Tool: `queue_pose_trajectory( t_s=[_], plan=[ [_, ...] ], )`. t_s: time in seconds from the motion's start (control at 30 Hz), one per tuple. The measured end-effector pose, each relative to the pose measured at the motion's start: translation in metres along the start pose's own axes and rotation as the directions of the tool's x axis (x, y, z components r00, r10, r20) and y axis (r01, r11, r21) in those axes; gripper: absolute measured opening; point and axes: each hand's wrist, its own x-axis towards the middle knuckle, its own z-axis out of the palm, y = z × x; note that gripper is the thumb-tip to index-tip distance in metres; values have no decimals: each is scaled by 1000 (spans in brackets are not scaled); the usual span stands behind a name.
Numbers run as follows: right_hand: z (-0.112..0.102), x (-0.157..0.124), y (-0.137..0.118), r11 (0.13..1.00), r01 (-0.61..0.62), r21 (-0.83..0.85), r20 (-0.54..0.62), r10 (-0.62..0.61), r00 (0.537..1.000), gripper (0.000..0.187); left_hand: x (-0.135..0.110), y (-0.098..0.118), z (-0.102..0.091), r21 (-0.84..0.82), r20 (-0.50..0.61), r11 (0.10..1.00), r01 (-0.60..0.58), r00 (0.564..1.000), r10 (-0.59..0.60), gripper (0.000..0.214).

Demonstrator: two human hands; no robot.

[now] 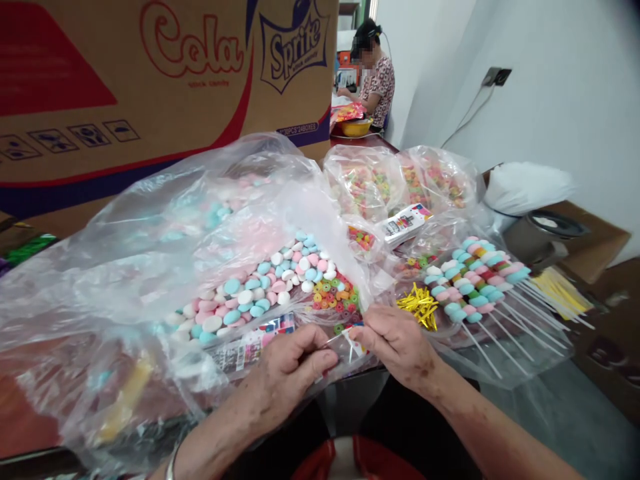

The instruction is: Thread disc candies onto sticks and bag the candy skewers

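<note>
Close to the table's front edge, my left hand point(295, 360) and my right hand point(395, 343) pinch a small printed plastic bag point(354, 343) between them. Its clear part shines, and my fingers partly cover it. Just beyond lie colourful ring candies point(337, 293) and a heap of pink, white and blue round marshmallows point(250, 297) spilling from a large clear bag point(280, 173). Beside my left hand are more printed bags point(255, 343). Yellow twist ties point(418, 307) lie right of my right hand, next to finished-looking candy skewers point(480, 280) on white sticks.
A large cardboard box point(200, 113) stands at the back left. Clear bags of ring candies point(400, 177) and a stack of printed packets point(406, 223) sit behind. A grey container point(545, 233) and yellow-tipped sticks point(560, 293) are at right. Another person point(377, 87) sits farther back.
</note>
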Motion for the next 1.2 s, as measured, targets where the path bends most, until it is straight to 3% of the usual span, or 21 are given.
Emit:
queue_pose_trajectory(
  t_s=[0.17,0.23,0.3,0.37,0.5,0.63,0.7,0.9,1.03,1.1,1.2],
  plan=[
    [-23,-4,-8,999,-18,39,-21,19,1000,30,2,-13,5,180,-77,961,-210,971,226,31],
    [-42,-13,-3,994,-110,-14,-128,107,986,18,4,-21,7,186,-150,945,-267,943,296,22],
    [-65,-27,10,954,-258,-154,-300,204,932,15,8,-26,9,175,-181,932,-318,920,348,16],
    [-89,-46,29,848,-400,-347,-430,235,872,15,11,-27,9,179,-193,923,-341,907,373,15],
    [-123,-87,65,593,-448,-669,-378,248,892,18,16,-21,7,200,-152,926,-321,923,353,19],
    [-130,-107,81,351,-397,-848,-309,281,909,17,18,-17,6,193,-115,924,-329,928,354,21],
    [-127,-108,83,293,-351,-889,-258,312,914,15,18,-16,5,192,-114,927,-324,930,349,21],
    [-118,-101,84,264,-282,-922,-184,343,921,20,17,-21,3,189,-124,938,-289,941,315,18],
    [-124,-98,78,249,-332,-910,-286,202,937,20,15,-27,1,144,-136,957,-252,953,271,16],
    [-129,-97,71,337,-379,-862,-374,81,924,22,14,-29,0,107,-124,966,-234,961,247,16],
    [-134,-91,56,609,-332,-721,-448,-45,893,20,14,-32,-2,47,-56,976,-213,975,215,20]
  ],
)
